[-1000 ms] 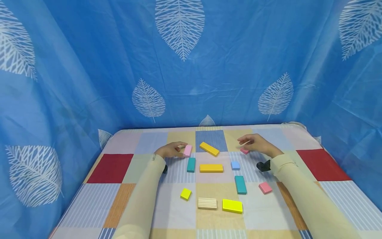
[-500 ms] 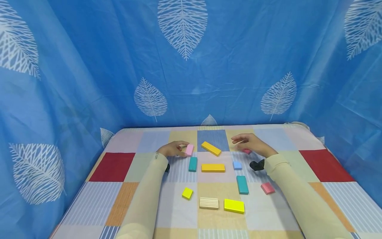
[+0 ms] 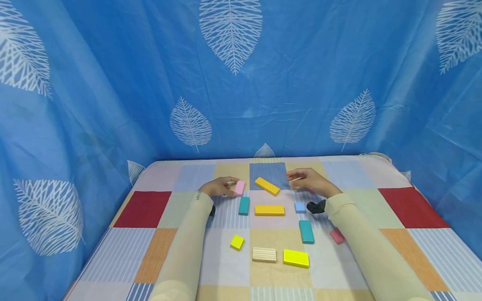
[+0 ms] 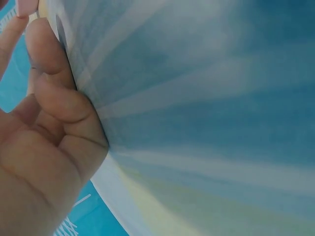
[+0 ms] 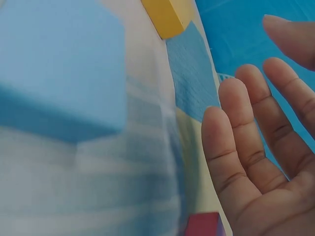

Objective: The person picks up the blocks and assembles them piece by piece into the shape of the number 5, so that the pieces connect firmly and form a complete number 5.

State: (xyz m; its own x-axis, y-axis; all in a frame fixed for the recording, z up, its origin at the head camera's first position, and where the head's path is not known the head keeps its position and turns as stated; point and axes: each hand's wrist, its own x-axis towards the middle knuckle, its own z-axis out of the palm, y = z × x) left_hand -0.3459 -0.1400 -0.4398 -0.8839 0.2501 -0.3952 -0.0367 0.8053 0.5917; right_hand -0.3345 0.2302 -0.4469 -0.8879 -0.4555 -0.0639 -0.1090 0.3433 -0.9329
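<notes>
At the far left of the block layout, my left hand [image 3: 218, 187] pinches a pale pink block [image 3: 239, 188] between thumb and fingertips. The left wrist view catches only a corner of that pink block [image 4: 27, 7], with the curled lower fingers resting against the cloth. My right hand [image 3: 310, 182] hovers over the far right side, fingers extended and holding nothing. A red-pink block [image 5: 204, 224] lies under it, mostly hidden in the head view. Just in front of this hand is a small light blue block [image 3: 300, 207]. A slanted orange block [image 3: 267, 186] lies to its left.
Another orange block [image 3: 269, 210] lies mid-table between a small teal block [image 3: 244, 206] and the blue one. Nearer are a teal block [image 3: 306, 232], yellow blocks [image 3: 296, 258] [image 3: 237, 242], a striped wooden block [image 3: 264, 254] and a coral block [image 3: 337, 236] beside the right sleeve. Blue curtains surround the table.
My right hand has moved left, from over the red-pink block towards the slanted orange block. My left hand stays at the pale pink block. The head view has shifted slightly.
</notes>
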